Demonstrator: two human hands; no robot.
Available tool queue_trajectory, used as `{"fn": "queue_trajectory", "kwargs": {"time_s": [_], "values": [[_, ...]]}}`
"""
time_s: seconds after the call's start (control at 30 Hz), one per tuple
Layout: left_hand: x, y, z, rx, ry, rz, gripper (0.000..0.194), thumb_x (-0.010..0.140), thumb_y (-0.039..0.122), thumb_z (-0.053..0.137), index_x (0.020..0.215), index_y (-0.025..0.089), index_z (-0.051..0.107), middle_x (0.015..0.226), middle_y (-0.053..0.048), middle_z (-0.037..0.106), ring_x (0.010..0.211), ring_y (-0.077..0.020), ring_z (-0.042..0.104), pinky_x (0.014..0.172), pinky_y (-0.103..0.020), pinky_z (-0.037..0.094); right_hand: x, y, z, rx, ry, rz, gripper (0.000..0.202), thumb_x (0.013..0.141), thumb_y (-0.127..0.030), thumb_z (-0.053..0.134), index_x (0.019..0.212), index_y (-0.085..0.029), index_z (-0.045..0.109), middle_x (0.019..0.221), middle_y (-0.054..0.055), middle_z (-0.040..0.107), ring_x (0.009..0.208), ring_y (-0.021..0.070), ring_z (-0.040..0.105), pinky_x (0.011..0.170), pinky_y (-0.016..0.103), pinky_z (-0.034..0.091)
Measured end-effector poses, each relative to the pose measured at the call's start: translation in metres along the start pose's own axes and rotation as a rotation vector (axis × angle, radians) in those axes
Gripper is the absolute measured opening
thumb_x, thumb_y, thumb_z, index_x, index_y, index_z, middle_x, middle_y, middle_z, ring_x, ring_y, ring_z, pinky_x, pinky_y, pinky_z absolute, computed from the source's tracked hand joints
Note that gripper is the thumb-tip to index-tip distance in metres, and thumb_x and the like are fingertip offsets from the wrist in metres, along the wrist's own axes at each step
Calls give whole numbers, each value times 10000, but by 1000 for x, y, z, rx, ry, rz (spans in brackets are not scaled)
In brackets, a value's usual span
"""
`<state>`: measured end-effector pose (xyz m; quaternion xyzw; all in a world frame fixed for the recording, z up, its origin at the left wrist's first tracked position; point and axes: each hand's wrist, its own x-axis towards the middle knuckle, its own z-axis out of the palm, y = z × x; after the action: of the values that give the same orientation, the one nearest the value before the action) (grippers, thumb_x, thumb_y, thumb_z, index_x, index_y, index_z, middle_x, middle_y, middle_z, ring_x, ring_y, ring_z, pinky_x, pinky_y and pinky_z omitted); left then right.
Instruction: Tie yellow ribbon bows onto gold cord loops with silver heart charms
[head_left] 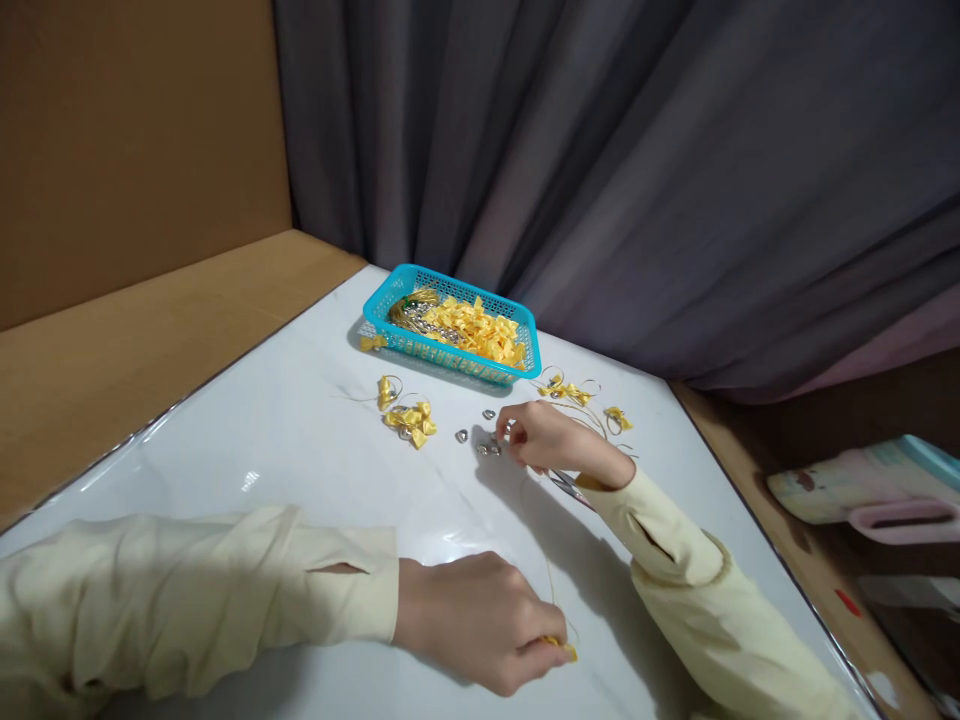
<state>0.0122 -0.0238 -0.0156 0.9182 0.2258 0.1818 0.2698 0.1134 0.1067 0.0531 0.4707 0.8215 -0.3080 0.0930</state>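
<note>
Low in the view, my left hand (491,620) pinches a yellow bow (562,650), with a thin cord rising from it. Farther up the white table (360,480), my right hand (551,437) is closed at the fingertips beside small silver hearts (484,450); a shiny piece shows at the fingers, but whether it is gripped is unclear. Scissors (568,485) lie partly under my right wrist. Yellow bows with cord loops (411,424) lie left of the hearts, and more bows (566,390) lie beyond my right hand.
A blue basket (526,355) at the back holds yellow bows, silver pieces and gold cord. A dark curtain (562,150) hangs behind the table. To the right, a pale tumbler with a pink handle (862,485) stands off the white surface.
</note>
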Motion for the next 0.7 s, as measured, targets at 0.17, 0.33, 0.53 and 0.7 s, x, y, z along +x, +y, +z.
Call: {"fn": "queue_trajectory", "kwargs": {"time_s": [0.17, 0.33, 0.53, 0.7], "values": [[1, 0, -1, -4, -17, -11, 176, 873, 246, 496, 785, 162, 623, 584, -6, 648, 503, -135, 560, 463, -230, 354, 1, 0, 6, 124, -121, -41, 376, 555, 15, 433, 849, -177, 568, 468, -65, 524, 351, 82, 450, 345, 168, 335], [0, 1, -4, -13, -22, -11, 165, 873, 233, 497, 789, 168, 623, 591, -3, 653, 504, -139, 559, 461, -235, 347, -4, 6, 15, 229, -185, -78, 95, 638, -92, 513, 687, -164, 551, 447, -51, 505, 331, 77, 422, 330, 174, 326], [2, 0, -5, -199, -4, -65, 171, 859, 197, 518, 712, 163, 597, 546, 9, 609, 492, -125, 537, 502, -212, 374, -14, 21, 24, 405, -82, -105, 46, 720, -202, 548, 699, -162, 540, 465, -51, 512, 333, 58, 398, 360, 171, 317], [7, -6, -9, -722, -43, -250, 141, 879, 130, 449, 778, 175, 536, 511, 60, 516, 502, -82, 501, 581, -176, 423, -28, 39, 4, 679, 177, -140, 237, 753, -395, 592, 769, -177, 500, 531, -50, 443, 414, 53, 345, 386, 176, 271]]}}
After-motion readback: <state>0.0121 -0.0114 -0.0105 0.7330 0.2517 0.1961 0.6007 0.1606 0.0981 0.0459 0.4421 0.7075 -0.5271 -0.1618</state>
